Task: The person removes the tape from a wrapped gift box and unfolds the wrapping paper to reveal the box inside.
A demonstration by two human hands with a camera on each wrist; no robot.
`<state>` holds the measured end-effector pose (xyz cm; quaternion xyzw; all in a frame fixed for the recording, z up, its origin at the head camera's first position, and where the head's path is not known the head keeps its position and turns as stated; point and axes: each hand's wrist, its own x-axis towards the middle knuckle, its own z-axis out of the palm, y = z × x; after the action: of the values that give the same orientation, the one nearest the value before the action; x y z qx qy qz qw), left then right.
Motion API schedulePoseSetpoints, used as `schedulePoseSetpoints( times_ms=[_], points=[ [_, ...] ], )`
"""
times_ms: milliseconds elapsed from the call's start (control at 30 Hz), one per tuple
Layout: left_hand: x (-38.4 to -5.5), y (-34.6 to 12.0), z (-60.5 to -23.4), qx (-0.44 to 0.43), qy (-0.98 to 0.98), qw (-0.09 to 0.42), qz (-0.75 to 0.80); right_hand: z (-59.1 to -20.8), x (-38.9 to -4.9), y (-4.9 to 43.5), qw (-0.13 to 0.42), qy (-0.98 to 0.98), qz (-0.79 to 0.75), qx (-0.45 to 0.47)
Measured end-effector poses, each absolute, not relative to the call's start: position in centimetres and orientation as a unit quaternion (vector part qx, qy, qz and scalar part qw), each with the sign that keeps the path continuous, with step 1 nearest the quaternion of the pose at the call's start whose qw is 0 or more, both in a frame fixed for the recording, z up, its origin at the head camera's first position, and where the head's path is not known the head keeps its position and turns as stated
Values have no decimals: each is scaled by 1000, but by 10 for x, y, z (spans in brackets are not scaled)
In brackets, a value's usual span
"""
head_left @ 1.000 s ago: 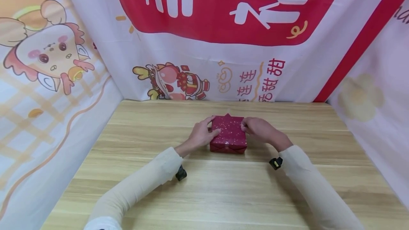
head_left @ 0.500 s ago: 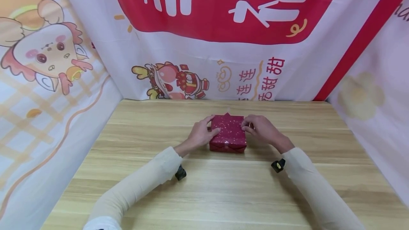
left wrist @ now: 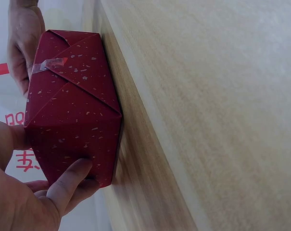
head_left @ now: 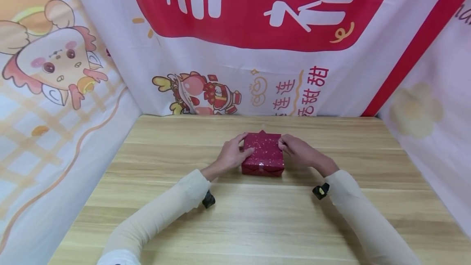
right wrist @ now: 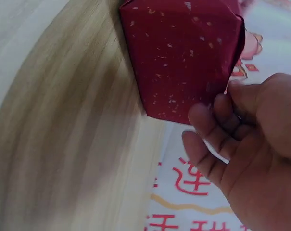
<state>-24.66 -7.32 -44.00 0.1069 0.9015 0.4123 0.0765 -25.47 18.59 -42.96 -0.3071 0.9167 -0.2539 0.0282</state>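
Note:
A gift box (head_left: 263,150) wrapped in dark red paper with pale flecks sits on the wooden table. Its near end, plain in the left wrist view, has folded triangular flaps (left wrist: 80,79) and a strip of clear tape (left wrist: 51,63). My left hand (head_left: 232,153) grips the box's left side, thumb on top and fingers (left wrist: 70,185) along the side. At the right upper edge, my right hand (head_left: 297,149) has its fingers curled, with thumb and fingertips (right wrist: 199,118) pinching at the paper's edge. A small pointed piece of paper (head_left: 262,132) sticks up at the back.
The wood-grain table (head_left: 235,224) extends around the box. Behind it hangs a printed white and red cloth (head_left: 220,60), with more printed cloth at the left (head_left: 55,113) and right (head_left: 423,113). Black wrist devices (head_left: 321,191) hang under both sleeves.
The right hand's fingers loosened and lifted slightly at the box's right edge half a second ago, and are now curled in against it again. Left hand and box stay in place.

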Motion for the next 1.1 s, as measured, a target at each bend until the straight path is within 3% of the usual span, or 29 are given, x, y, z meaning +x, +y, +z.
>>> schedulePoseSetpoints(
  times_ms=[133, 600, 833, 1100],
  points=[
    [-246, -72, -439, 113, 902, 67, 411, -430, -255, 192, 62, 902, -312, -290],
    [-245, -72, -439, 111, 900, 74, 415, -425, -259, 188, 18, 921, -256, -293],
    [-245, -71, -439, 112, 902, 74, 411, -430, -258, 188, 32, 910, -258, -323],
    [-244, -72, -438, 110, 901, 73, 413, -430, -255, 194, 52, 894, -340, -288]
  ],
)
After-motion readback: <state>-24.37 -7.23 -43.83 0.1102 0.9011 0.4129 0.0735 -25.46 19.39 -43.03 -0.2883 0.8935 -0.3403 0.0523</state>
